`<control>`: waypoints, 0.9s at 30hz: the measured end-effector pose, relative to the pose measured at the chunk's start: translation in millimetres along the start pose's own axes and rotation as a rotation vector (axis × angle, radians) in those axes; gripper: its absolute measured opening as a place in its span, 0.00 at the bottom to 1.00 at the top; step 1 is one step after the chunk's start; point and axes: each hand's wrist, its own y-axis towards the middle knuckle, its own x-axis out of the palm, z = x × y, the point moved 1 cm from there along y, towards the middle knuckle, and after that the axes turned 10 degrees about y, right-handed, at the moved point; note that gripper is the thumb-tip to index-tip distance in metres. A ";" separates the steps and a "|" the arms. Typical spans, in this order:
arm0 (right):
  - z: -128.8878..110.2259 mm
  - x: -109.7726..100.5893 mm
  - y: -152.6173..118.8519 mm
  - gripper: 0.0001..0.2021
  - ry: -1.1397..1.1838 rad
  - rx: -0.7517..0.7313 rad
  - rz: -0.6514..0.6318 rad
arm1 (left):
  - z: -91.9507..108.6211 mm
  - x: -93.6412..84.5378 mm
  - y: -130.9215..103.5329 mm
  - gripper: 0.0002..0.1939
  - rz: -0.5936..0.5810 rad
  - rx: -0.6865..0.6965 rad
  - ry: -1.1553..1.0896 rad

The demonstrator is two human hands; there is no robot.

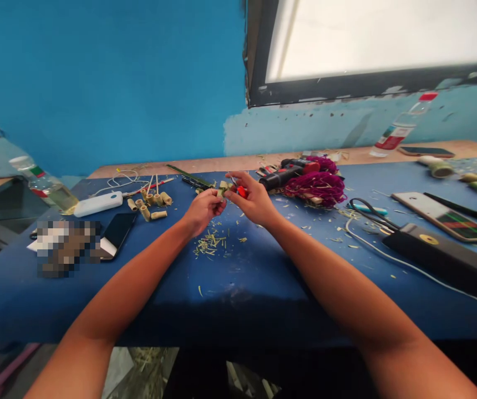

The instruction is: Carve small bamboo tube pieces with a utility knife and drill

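Observation:
Both hands meet above the middle of the blue table. My left hand (207, 209) pinches a small pale-green bamboo piece (222, 189) between thumb and fingers. Curled around a small tool with a red handle (242, 192) is my right hand (253, 198), its fingertips touching the same piece; the tool's tip is too small to make out. Below the hands lies a scatter of thin shavings (210, 244). Several short bamboo tubes (145, 208) stand and lie left of my left hand.
A black power drill (282, 177) and purple yarn (317, 188) lie right of the hands. Phones (117, 235), a white device (98, 204) and a bottle (45, 185) are at left. Further right are a black case (446, 255), cables, a phone (444, 216) and a red-capped bottle (400, 127).

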 end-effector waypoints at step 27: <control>-7.0 -11.2 3.1 0.13 -0.162 -0.031 0.247 | 4.6 1.5 -5.4 0.08 0.040 0.003 -0.035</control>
